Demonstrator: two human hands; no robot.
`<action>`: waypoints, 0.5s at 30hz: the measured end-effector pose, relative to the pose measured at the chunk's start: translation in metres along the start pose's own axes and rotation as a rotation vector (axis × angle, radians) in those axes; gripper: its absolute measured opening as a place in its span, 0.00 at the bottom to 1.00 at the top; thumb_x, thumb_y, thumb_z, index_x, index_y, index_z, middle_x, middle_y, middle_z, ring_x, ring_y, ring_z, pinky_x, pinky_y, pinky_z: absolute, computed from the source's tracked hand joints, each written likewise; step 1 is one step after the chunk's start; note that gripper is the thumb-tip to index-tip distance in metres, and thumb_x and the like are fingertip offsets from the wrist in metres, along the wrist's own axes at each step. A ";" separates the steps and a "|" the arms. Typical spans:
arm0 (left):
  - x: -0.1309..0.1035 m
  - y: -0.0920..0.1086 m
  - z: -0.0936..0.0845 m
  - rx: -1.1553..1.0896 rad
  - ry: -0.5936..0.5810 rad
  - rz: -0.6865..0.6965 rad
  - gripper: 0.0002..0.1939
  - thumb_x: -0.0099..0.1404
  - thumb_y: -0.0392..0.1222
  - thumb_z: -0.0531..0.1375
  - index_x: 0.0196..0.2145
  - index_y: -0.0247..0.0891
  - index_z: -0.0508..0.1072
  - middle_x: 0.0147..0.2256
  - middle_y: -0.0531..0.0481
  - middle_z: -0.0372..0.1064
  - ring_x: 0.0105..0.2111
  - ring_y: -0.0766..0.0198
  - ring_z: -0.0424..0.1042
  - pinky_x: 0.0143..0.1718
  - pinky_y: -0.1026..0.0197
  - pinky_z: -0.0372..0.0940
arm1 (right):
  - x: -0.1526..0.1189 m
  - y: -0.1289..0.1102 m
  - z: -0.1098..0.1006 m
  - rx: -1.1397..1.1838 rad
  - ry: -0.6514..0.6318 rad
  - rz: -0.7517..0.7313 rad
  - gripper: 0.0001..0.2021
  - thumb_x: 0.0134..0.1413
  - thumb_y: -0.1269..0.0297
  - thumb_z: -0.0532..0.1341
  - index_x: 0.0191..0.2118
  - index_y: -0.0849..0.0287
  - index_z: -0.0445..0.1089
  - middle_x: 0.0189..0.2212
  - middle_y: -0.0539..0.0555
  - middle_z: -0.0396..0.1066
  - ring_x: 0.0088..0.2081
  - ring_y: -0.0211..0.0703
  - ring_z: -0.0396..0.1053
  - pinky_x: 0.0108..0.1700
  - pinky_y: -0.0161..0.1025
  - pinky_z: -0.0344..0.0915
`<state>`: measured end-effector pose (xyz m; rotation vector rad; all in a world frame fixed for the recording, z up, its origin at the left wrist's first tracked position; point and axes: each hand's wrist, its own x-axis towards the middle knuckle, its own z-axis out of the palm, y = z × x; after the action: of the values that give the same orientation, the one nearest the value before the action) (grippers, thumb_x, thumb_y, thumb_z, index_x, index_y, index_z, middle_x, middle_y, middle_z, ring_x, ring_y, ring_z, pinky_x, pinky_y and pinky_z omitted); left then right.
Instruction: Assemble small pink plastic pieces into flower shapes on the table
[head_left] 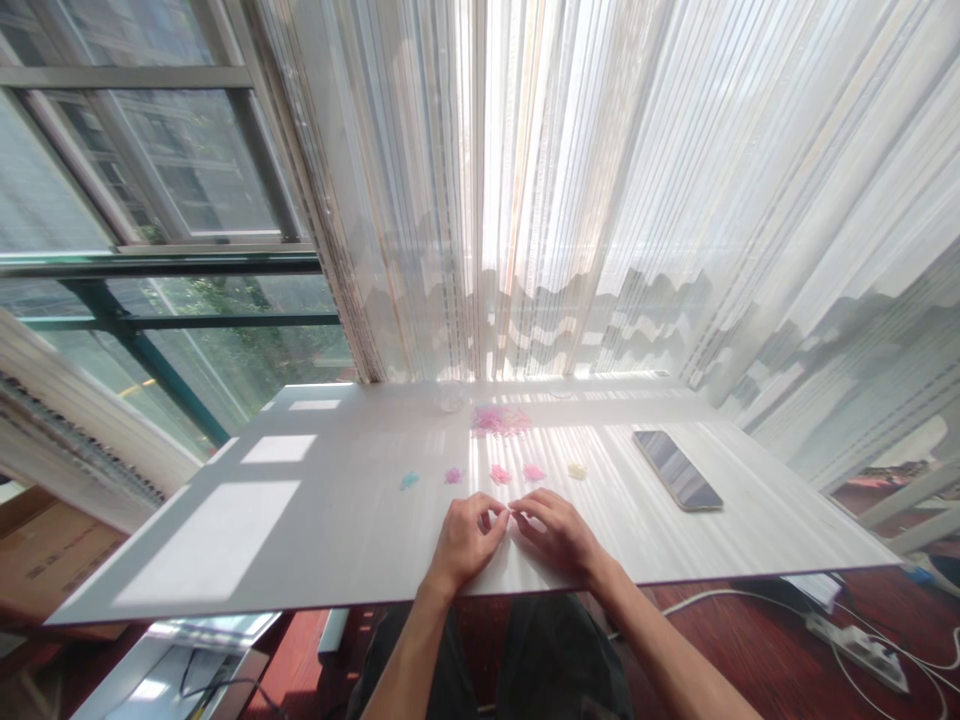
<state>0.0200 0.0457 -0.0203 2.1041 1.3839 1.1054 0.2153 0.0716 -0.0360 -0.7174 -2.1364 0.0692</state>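
My left hand (pixel 471 538) and my right hand (pixel 556 532) meet near the front edge of the white table (pixel 352 540). The fingers of both are pinched together around something too small to make out. Just beyond them lies a row of small piles: blue (pixel 409 481), purple (pixel 454 476), red-pink (pixel 500 475), pink (pixel 533 472) and pale yellow (pixel 577 471). Farther back, a larger heap of mixed pink and purple pieces (pixel 501 420) is spread on the table.
A phone (pixel 679 470) lies on the right part of the table. A clear round object (pixel 450 402) stands near the back edge. Sheer curtains (pixel 540 200) hang behind. On the floor at the lower right is a power strip (pixel 859 650) with cables.
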 end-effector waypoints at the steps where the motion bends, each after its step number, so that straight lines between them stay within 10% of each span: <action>1: 0.000 0.000 0.000 0.000 0.000 0.002 0.08 0.67 0.43 0.60 0.32 0.40 0.76 0.31 0.52 0.77 0.28 0.65 0.73 0.40 0.59 0.64 | 0.000 -0.001 0.000 -0.001 0.001 0.008 0.07 0.63 0.70 0.59 0.45 0.56 0.72 0.32 0.55 0.75 0.33 0.44 0.73 0.35 0.40 0.71; 15: 0.001 0.002 -0.002 -0.003 -0.009 0.002 0.09 0.68 0.44 0.59 0.32 0.40 0.76 0.31 0.51 0.77 0.28 0.64 0.74 0.41 0.58 0.65 | 0.001 -0.003 0.000 -0.001 -0.019 0.027 0.07 0.61 0.71 0.60 0.43 0.56 0.72 0.32 0.54 0.75 0.32 0.43 0.72 0.35 0.39 0.70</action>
<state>0.0199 0.0457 -0.0178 2.1065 1.3750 1.0967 0.2138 0.0699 -0.0345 -0.7491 -2.1456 0.0896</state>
